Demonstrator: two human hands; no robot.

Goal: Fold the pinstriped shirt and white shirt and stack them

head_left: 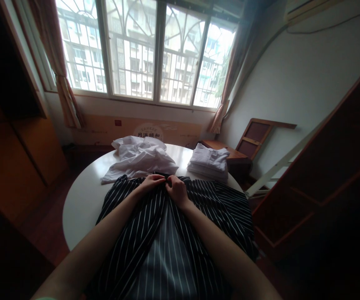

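Note:
A black shirt with thin white stripes (223, 208) lies spread over the near half of a round white table (80, 200). My left hand (151, 182) and my right hand (176, 191) rest side by side at the shirt's far end, near the collar, and both pinch its fabric. The front panels fall open toward me and show a lighter striped inside.
A loose heap of white garments (139, 160) lies at the table's far side. A neat stack of folded white clothes (209, 162) sits at the far right. A wooden cabinet (20, 150) stands left, a folded wooden chair (256, 137) right, and a barred window behind.

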